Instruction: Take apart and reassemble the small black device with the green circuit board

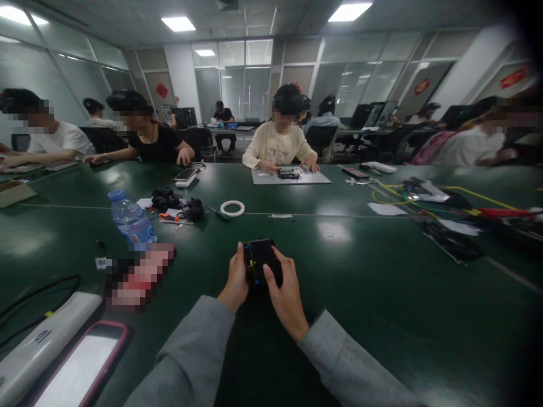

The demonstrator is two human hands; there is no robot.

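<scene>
Between my two hands is a small black box-shaped device (263, 254) with blue and yellow bits along its left side. My left hand (236, 277) grips its left edge, the thumb or a finger up along the side. My right hand (288, 288) wraps the right side, its thumb lying on the face of the device. The fingers beneath are hidden. The device is held over the green table (360, 282), close in front of me; its exact kind I cannot make out.
On the left lie a phone with a pink edge (85, 362), a white device (51, 345), a blurred-out reddish item (142, 277) and a water bottle (131, 217). Farther off are a white tape roll (232, 208), black cable bundles (178, 203) and coloured wires (424, 198). A person (280, 135) works opposite.
</scene>
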